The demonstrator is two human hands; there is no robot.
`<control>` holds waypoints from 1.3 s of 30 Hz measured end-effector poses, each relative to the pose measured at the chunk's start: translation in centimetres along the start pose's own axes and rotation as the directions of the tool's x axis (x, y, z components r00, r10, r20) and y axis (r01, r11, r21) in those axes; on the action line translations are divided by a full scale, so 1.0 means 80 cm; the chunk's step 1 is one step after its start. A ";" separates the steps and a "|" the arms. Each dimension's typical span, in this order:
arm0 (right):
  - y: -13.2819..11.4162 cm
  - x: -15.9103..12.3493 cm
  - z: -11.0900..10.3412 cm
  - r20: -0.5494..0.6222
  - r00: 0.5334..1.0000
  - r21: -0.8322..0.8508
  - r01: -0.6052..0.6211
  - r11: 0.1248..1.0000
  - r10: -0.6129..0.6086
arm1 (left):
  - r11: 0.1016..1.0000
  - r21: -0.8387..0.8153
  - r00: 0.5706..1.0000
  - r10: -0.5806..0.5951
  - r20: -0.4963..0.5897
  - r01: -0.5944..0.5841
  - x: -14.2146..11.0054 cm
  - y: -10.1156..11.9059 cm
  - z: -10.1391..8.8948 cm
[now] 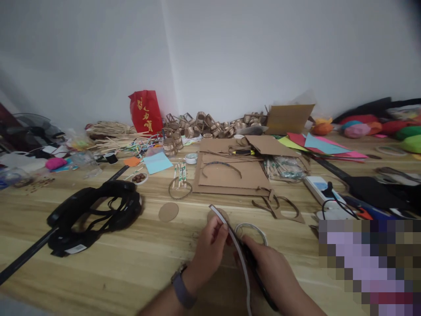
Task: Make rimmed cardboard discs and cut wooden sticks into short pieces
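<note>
My left hand [210, 241] pinches a long, narrow pale strip [243, 259] near its upper end, between thumb and fingers. The strip curves down toward the bottom edge of the view. My right hand [272, 267] is wrapped around a slim black tool [261, 281] lying along the strip's right side; its kind is unclear. Behind the right hand rests a thin whitish ring [258, 229], partly covered. A cardboard disc [219, 214] shows partly behind the left hand, and another disc [169, 212] lies flat to the left.
Cardboard sheets [230, 177] lie ahead, with cardboard offcuts [283, 210] at their right. A black strapped device [95, 215] occupies the left. A power strip [324, 191] sits on the right. Small wooden baskets [210, 125] and a red bag [146, 112] stand by the wall.
</note>
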State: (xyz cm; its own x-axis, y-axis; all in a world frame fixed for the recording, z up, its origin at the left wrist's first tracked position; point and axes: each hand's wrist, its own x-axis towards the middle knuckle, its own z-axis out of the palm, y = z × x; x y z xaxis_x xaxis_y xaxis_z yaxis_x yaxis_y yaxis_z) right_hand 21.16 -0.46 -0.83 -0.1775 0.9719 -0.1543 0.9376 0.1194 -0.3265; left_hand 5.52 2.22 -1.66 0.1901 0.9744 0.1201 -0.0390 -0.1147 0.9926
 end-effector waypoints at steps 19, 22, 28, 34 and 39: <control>-0.005 -0.004 -0.010 0.043 0.999 -0.006 -0.001 1.000 0.002 | 0.994 0.104 0.996 0.046 -0.074 -0.038 0.001 0.001 -0.005; -0.006 -0.005 -0.010 0.026 1.000 -0.025 0.006 1.000 -0.005 | 0.985 0.166 0.994 0.057 -0.093 -0.041 0.003 0.001 -0.009; -0.006 -0.004 -0.008 -0.025 0.999 -0.007 0.030 1.000 -0.031 | 0.993 0.113 0.998 0.036 -0.042 -0.031 0.003 -0.004 -0.011; -0.005 -0.003 -0.011 0.001 1.000 0.006 0.016 1.000 -0.016 | 0.995 0.092 0.999 0.038 0.027 -0.040 0.001 -0.002 -0.008; -0.002 -0.003 -0.009 0.009 1.000 0.032 0.023 0.999 -0.024 | 0.997 0.067 0.999 0.029 0.036 -0.032 -0.001 0.001 -0.007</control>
State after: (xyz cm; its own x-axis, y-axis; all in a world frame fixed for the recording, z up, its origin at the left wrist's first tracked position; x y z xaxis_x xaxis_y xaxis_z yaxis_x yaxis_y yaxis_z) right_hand 21.26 -0.55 -0.11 -0.2021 0.9671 -0.1547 0.9232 0.1354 -0.3598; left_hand 4.93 2.28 -1.57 0.2242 0.9630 0.1495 0.0209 -0.1582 0.9872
